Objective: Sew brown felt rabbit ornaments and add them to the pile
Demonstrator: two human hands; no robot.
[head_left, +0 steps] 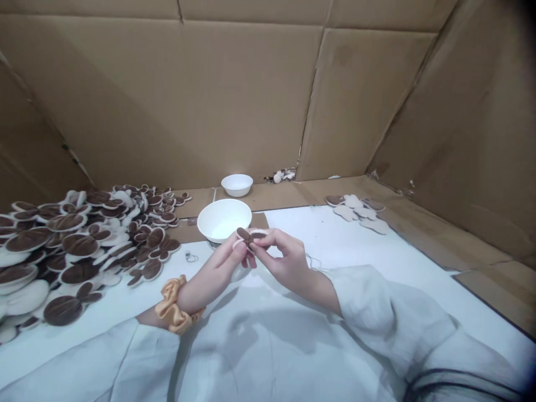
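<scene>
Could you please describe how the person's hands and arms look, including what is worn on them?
Left hand and right hand are gloveless. Both arms have loose, pale, whitish sleeves. A shiny, gathered orange scrunchie circles the left wrist.

The held piece [243, 234] looks like soft cloth, with brown, short-napped faces and pale fabric edges. The pile [79, 245] shows the same plush: matt brown fronts, brushed in streaks, against paler, fuzzy cloth. The flat pieces [364, 213] at right turn up pale, matt, felt-like faces. Both the large bowl [224, 220] and the small bowl [237, 185] seem to be smooth white plastic. The walls [251, 100] are matt brown cardboard, creased and scuffed. The worktop [293, 223] has a smooth white surface. The scrunchie [178, 304] is satiny, gathered cloth; the sleeves [368, 296] are matt woven fabric.
</scene>
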